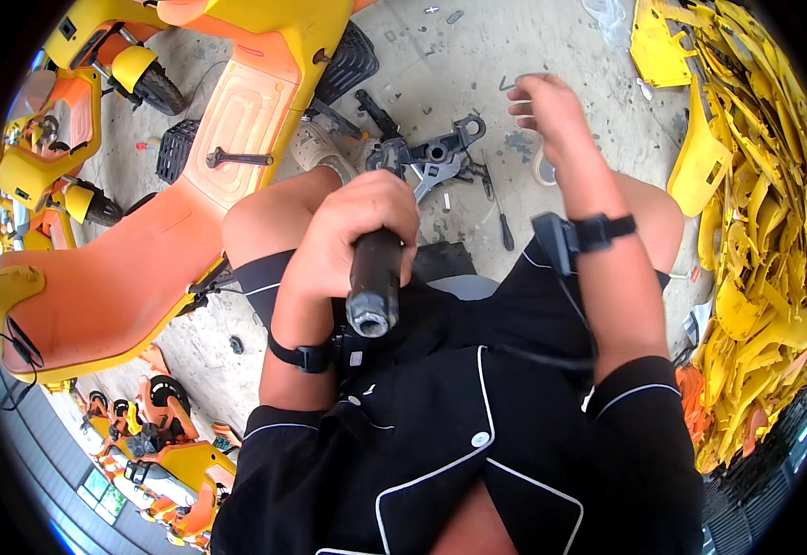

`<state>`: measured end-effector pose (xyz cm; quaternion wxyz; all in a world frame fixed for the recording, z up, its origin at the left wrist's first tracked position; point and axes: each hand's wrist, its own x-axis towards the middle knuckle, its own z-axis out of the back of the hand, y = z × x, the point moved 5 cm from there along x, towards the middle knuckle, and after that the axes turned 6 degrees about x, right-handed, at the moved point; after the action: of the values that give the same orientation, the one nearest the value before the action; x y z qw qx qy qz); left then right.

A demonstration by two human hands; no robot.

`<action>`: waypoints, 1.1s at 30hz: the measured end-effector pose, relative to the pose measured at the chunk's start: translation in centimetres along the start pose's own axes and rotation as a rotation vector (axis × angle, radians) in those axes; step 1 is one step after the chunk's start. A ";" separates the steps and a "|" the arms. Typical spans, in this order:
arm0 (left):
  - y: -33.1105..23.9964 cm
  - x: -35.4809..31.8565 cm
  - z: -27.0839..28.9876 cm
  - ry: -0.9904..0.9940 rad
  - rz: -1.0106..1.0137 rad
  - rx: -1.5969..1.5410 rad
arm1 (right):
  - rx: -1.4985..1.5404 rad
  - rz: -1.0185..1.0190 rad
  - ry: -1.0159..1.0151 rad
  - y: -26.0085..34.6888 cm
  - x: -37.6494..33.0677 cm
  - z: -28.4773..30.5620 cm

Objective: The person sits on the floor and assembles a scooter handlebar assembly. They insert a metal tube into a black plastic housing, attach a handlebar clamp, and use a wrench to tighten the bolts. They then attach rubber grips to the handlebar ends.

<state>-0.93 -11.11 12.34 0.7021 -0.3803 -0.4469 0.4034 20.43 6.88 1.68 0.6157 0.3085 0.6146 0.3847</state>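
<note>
Clenched around a black cylindrical tool, the left hand wraps it in a full fist, its open, socket-like end pointing back toward the camera. That hand sits above the left knee, wrist bent, with a black strap on the forearm. The right hand is raised and extended forward over the concrete floor, fingers loosely curled downward; whether it pinches anything small cannot be told. Its forearm carries a black strap with a small black unit attached.

Just beyond the gripped tool, on the floor between the knees, lies a grey metal bracket assembly with black handles, and a screwdriver lies beside it. A roll of tape sits under the right wrist, partly hidden by it. To the left stands an orange and yellow ride-on vehicle body, close against the left leg, with a wrench resting on its flat panel. A heap of yellow plastic panels fills the right side, well apart from both hands. Loose screws lie scattered at the far floor.
</note>
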 end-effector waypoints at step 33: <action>-0.9 -2.6 -2.8 -0.517 0.021 0.325 | -0.975 0.667 0.495 -7.7 -3.4 -11.9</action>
<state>1.16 -14.31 11.49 0.6127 -0.1522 -0.5364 0.5602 9.48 -1.09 -3.75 0.3723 0.0698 0.3639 0.8509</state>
